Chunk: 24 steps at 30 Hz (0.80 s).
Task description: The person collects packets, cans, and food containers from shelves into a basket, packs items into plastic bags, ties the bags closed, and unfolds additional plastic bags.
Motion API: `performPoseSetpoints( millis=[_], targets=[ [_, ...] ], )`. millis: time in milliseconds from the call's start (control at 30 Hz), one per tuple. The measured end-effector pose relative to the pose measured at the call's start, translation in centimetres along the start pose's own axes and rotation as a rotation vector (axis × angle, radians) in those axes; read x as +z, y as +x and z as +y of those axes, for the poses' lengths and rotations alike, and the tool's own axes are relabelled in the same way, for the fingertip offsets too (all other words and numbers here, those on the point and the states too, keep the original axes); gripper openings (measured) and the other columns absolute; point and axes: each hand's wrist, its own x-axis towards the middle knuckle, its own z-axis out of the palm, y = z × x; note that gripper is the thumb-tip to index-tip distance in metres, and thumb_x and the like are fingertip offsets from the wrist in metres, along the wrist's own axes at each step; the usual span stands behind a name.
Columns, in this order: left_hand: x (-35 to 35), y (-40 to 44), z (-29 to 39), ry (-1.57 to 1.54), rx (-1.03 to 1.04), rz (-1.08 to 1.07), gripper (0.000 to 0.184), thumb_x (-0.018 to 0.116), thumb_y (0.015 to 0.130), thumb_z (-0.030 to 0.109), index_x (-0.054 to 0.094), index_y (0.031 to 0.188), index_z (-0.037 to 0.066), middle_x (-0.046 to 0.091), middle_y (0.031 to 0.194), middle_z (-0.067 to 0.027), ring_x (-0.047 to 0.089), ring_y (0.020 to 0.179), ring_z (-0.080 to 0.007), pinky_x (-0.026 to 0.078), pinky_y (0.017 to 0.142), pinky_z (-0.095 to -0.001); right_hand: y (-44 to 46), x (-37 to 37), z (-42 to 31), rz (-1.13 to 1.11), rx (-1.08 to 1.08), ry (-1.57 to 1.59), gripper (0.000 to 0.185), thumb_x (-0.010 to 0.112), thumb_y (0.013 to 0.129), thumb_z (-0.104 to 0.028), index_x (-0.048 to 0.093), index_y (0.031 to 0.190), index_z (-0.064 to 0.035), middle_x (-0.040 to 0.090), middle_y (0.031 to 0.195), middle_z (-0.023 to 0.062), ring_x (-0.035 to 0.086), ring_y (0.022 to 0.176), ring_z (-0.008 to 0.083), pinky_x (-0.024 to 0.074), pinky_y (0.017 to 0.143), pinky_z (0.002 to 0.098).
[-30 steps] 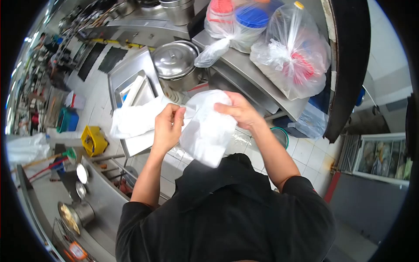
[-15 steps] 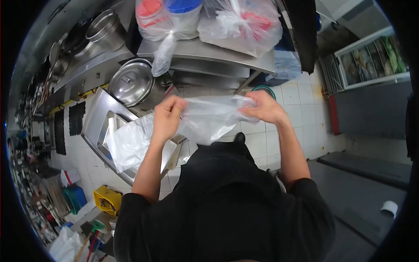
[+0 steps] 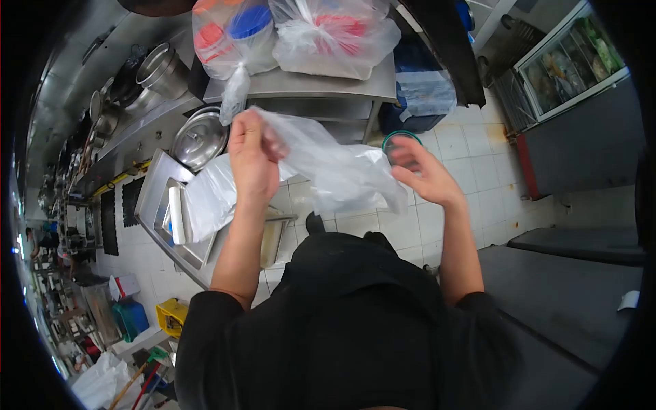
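A clear plastic bag [image 3: 335, 164] hangs stretched out in front of my body, its right part drooping lower. My left hand [image 3: 255, 157] is closed on the bag's upper left end, with the fingers somewhat blurred. Just beyond the bag's right end, my right hand [image 3: 429, 174] has its fingers apart and smeared by motion, with nothing seen in them. Beside my left forearm, a white plastic sheet or bag [image 3: 208, 198] lies over the metal sink unit [image 3: 164, 236], near a white roll [image 3: 176, 215].
A steel table [image 3: 328, 83] ahead carries knotted bags of tubs [image 3: 236, 41]. A lidded steel pot [image 3: 198, 140] stands to its left. A blue bin [image 3: 424, 102] is under the table's right side. Grey counters [image 3: 567, 294] stand at right, a yellow bucket [image 3: 171, 318] at lower left.
My right hand has opened and come off the bag's right end, which now droops. My left hand has risen with the other end. The view has shifted towards the right.
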Motion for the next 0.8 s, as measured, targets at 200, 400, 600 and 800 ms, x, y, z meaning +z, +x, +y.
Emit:
performPoseSetpoints(
  millis=[200, 400, 600, 800],
  targets=[
    [6.0, -5.6, -3.2, 0.928, -0.108, -0.281, 0.018, 0.063, 0.101, 0.020, 0.055, 0.091, 0.008, 0.053, 0.077, 0.0027, 0.049, 0.063, -0.0077, 0.042, 0.055, -0.0280, 2.8, 5.0, 2.5, 0.151, -0.249, -0.360, 0.028, 0.070, 0.087, -0.010, 0.065, 0.111, 0.0038, 0.067, 0.109, 0.0148, 0.065, 0.096, 0.0242, 0.0518, 0.080, 0.0378],
    [2.5, -7.3, -4.8, 1.899, 0.254, -0.168, 0.029, 0.080, 0.075, 0.007, 0.059, 0.095, 0.003, 0.061, 0.084, -0.0180, 0.060, 0.079, -0.0362, 0.048, 0.073, -0.0408, 3.1, 2.6, 2.3, 0.333, -0.222, -0.029, 0.014, 0.059, 0.087, 0.003, 0.065, 0.100, 0.0030, 0.072, 0.089, 0.0185, 0.069, 0.080, 0.0282, 0.0526, 0.075, 0.0345],
    [-3.1, -7.3, -4.3, 1.463, 0.299, 0.506, 0.017, 0.073, 0.086, 0.009, 0.059, 0.081, 0.000, 0.061, 0.071, -0.0089, 0.060, 0.068, -0.0226, 0.050, 0.066, -0.0375, -0.5, 3.2, 2.9, 0.288, -0.248, 0.087, 0.015, 0.053, 0.094, 0.002, 0.063, 0.104, 0.0027, 0.071, 0.087, 0.0078, 0.066, 0.076, 0.0131, 0.0513, 0.068, 0.0262],
    [-4.4, -10.3, -6.7, 0.645, -0.307, 0.342, 0.028, 0.076, 0.090, 0.030, 0.066, 0.090, 0.003, 0.063, 0.076, -0.0031, 0.063, 0.077, -0.0201, 0.052, 0.074, -0.0339, -3.1, 5.1, 8.0, -0.039, 0.166, 0.506, 0.020, 0.050, 0.094, 0.005, 0.060, 0.111, 0.0034, 0.068, 0.083, 0.0115, 0.069, 0.074, 0.0199, 0.0557, 0.062, 0.0312]
  ],
)
